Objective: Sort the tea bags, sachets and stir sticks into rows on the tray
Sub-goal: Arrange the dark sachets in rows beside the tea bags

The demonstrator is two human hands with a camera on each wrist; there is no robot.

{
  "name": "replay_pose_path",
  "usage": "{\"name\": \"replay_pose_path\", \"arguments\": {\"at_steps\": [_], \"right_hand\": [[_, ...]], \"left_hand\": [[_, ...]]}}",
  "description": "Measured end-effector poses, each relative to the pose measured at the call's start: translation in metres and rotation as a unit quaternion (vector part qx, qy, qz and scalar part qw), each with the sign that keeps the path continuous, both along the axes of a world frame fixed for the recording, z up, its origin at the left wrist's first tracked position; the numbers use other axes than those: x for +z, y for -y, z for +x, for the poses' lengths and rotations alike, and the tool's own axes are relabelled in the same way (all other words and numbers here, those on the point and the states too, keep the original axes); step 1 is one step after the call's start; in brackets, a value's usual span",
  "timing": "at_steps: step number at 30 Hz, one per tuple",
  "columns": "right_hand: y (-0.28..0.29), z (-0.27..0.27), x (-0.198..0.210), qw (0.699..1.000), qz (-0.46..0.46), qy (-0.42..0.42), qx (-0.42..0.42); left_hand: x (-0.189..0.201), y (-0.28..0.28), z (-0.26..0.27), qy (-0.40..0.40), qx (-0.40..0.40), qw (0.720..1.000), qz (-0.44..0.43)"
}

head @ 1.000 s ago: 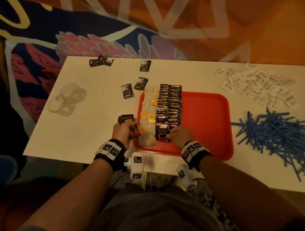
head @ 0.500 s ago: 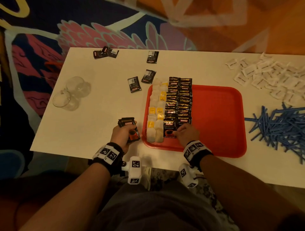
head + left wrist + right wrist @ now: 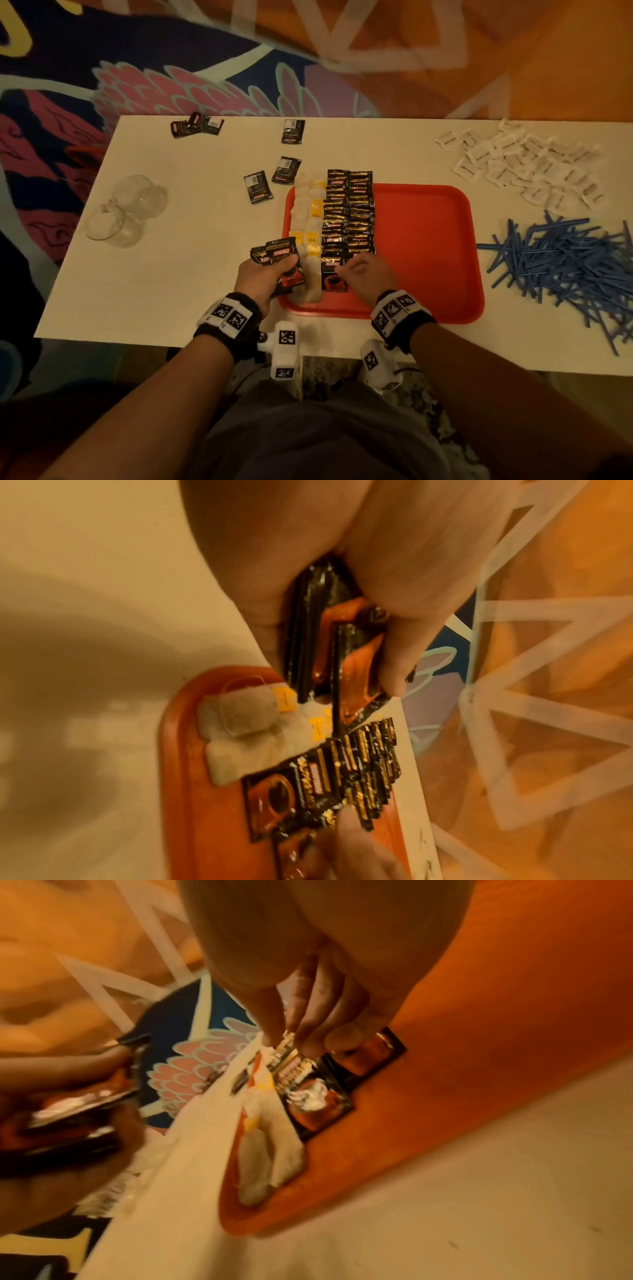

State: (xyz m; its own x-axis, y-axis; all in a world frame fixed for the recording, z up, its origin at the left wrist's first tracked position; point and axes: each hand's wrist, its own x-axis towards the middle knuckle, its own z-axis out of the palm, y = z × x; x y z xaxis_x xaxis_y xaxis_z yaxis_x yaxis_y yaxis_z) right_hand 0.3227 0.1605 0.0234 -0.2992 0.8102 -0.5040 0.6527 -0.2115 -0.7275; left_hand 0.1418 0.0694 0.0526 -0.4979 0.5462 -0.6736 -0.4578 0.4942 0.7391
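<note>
Left hand (image 3: 263, 279) grasps a sachet stack (image 3: 279, 262) at frame centre. Right hand (image 3: 366, 274), fingers extended, touches tray (image 3: 428, 240) sachets (image 3: 349, 212) (tea bags (image 3: 306, 222) alongside).

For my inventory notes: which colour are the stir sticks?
The stir sticks are blue, best seen in the head view.

A tray (image 3: 428, 240) sits mid-table (image 3: 171, 274), tea bags (image 3: 305, 219) and sachets (image 3: 349, 212) in rows along its left side. Stir sticks (image 3: 565, 260) lie heaped to its right, packets (image 3: 527, 164) behind them, glasses (image 3: 126, 212) far left.
</note>
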Motion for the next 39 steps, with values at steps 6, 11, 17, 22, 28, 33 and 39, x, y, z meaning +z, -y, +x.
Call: {"name": "replay_pose_path", "arguments": {"at_steps": [6,11,17,22,28,33,39], "right_hand": [[0.0,-0.024,0.039,0.979,-0.077,-0.182,0.048],[-0.007,-0.022,0.042,0.988,-0.02,-0.143,0.05],[-0.005,-0.021,0.042,0.989,0.015,-0.129,0.073],[-0.005,-0.017,0.04,0.988,0.008,-0.128,0.086],[-0.005,-0.009,0.028,0.991,0.018,-0.096,0.094],[-0.013,0.018,0.013,0.996,0.031,0.012,0.087],[-0.021,0.049,-0.015,0.994,-0.013,0.102,0.046]], "left_hand": [[0.02,-0.025,0.021,0.026,-0.059,0.996,0.056],[0.033,-0.034,0.016,0.04,0.007,0.995,0.091],[0.029,-0.037,0.017,0.013,0.004,0.998,0.064],[0.02,-0.035,0.015,0.017,-0.005,0.998,0.059],[0.012,-0.032,0.022,0.0,0.011,0.998,0.056],[0.01,-0.024,0.017,0.041,0.072,0.996,0.025],[-0.001,-0.009,0.011,0.024,0.088,0.996,-0.019]]}}
